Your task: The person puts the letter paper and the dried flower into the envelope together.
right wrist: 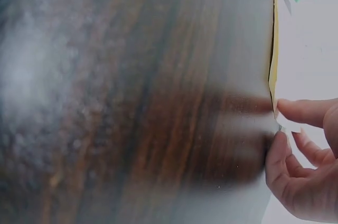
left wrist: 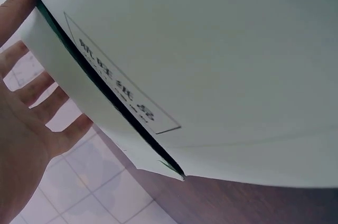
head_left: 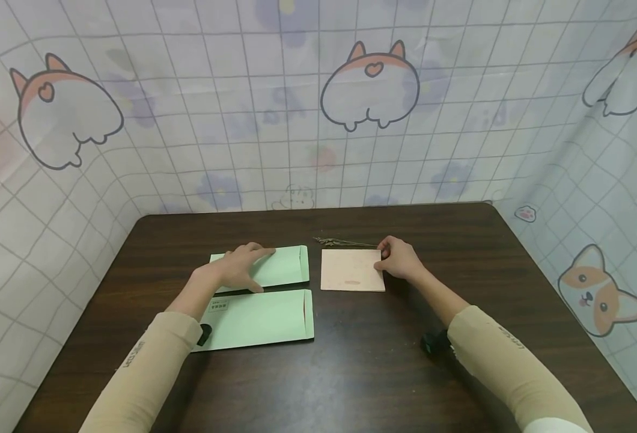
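Two pale green envelopes lie on a dark wooden table (head_left: 351, 373). My left hand (head_left: 245, 264) rests flat, fingers straight, on the upper envelope (head_left: 288, 269). The lower envelope (head_left: 259, 319) lies just in front of it. In the left wrist view a green envelope (left wrist: 211, 49) with a printed box fills the frame, and the left hand (left wrist: 26, 129) shows spread fingers. My right hand (head_left: 396, 257) pinches the right edge of a pinkish card (head_left: 351, 270). Thumb and finger of the right hand (right wrist: 279, 121) close on the card's edge (right wrist: 273, 76). A thin dried sprig (head_left: 345, 242) lies just behind the card.
A plastic sheet printed with a grid and cartoon dogs (head_left: 369, 84) walls the table at the back and both sides. Bare tabletop (right wrist: 132, 102) stretches in front of the envelopes and to the right of the card. Black wrist cameras (head_left: 434, 343) sit under both sleeves.
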`<state>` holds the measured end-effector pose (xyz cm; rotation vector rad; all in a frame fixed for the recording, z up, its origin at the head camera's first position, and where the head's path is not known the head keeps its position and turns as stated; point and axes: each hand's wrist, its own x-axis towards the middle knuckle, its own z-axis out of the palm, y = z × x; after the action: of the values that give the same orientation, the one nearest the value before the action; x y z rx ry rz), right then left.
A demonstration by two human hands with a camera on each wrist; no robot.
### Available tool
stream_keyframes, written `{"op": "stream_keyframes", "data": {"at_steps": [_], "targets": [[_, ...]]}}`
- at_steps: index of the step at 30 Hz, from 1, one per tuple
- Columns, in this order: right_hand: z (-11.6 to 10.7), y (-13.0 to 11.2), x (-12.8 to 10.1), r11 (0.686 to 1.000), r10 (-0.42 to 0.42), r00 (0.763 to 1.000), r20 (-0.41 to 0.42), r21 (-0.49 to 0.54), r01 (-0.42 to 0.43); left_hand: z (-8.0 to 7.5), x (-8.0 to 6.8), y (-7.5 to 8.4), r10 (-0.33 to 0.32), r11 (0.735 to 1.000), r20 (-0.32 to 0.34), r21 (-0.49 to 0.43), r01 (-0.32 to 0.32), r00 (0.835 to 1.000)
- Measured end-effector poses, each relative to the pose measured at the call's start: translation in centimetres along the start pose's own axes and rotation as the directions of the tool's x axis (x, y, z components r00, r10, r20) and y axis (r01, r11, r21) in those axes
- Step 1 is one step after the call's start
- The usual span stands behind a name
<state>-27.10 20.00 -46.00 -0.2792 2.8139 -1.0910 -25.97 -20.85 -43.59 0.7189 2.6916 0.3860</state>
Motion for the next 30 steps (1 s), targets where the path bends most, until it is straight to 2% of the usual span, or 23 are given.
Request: {"op": "stream_keyframes", "data": {"at_steps": [12, 20, 30], "targets": [[0.14, -0.09, 0.12, 1.0, 0.001, 0.999, -0.037, 0.023, 0.0, 0.24, 0.14, -0.37, 0.007, 1.0, 0.001, 0.0, -0.007, 1.0], [-0.35, -0.23, 0.33, 0.983, 0.052, 0.998, -0.032, 0.18, -0.046, 0.08, 0.14, -0.21, 0.011, 1.0, -0.006, -0.001, -0.011, 1.0], [-0.17, -0.08, 0.44, 0.93, 0.104, 0.995, 0.006, 0.353, -0.1, 0.13, 0.25, -0.28, 0.008, 1.0, -0.002, 0.01, -0.008, 1.0]]}}
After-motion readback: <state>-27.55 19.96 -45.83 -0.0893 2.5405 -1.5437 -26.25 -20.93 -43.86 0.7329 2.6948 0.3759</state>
